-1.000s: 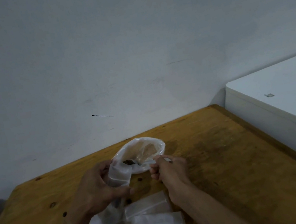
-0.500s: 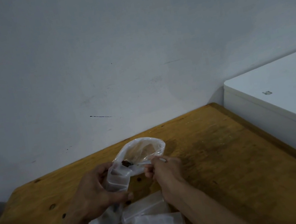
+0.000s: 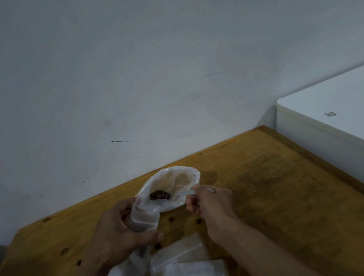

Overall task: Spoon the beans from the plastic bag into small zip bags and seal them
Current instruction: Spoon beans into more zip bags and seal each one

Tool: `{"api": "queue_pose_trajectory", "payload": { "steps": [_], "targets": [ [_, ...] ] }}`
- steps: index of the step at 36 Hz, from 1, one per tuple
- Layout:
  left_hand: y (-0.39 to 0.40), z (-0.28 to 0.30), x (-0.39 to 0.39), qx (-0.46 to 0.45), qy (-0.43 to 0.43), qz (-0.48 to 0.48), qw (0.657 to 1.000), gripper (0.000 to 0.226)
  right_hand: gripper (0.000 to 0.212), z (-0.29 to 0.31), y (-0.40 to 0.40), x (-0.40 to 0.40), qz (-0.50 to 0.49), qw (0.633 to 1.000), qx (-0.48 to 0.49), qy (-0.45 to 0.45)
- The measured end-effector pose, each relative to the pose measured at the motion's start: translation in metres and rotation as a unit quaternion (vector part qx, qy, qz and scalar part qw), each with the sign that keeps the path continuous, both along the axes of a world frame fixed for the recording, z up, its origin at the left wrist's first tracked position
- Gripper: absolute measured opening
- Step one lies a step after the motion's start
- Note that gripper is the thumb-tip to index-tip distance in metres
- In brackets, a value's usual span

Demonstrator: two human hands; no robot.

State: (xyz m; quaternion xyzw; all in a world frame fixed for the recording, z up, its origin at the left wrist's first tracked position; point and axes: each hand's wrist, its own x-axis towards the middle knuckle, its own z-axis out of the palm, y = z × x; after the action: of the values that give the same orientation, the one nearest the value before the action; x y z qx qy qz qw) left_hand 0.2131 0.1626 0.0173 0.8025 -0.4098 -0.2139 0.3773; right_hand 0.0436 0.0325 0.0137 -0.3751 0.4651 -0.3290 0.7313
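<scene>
Two hands: both occupied.
Left hand: fingers closed around small zip bag, mouth held open to receive.
Right hand: fingers pinching spoon, beans level above mouth.
Plastic bag: tabletop far edge, within reach.

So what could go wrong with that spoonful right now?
The spoon carries a heaped load of beans toward the small bag, whose floppy mouth only the left hand holds, so beans may spill onto the table. The right hand grips the handle's very end, so it may wobble.

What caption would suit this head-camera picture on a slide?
Right hand lifts a clear plastic spoon of dark beans toward the small clear zip bag held by the left hand.
</scene>
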Motion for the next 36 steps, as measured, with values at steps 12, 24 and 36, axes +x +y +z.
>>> {"api": "queue_pose_trajectory", "payload": {
  "steps": [12, 24, 36],
  "targets": [
    [0.001, 0.001, 0.001, 0.014, -0.004, -0.005, 1.000, 0.113, 0.009, 0.008, -0.008, -0.005, 0.000, 1.000, -0.028, -0.012],
    [-0.001, 0.001, -0.004, 0.018, -0.025, 0.015, 0.999, 0.116, 0.008, 0.017, -0.010, -0.025, 0.003, 0.998, -0.064, -0.014],
    [0.002, 0.007, -0.009, 0.009, -0.056, 0.036, 0.998, 0.113, 0.013, 0.042, 0.013, -0.021, 0.075, 0.977, -0.198, 0.004]
  ]
}}
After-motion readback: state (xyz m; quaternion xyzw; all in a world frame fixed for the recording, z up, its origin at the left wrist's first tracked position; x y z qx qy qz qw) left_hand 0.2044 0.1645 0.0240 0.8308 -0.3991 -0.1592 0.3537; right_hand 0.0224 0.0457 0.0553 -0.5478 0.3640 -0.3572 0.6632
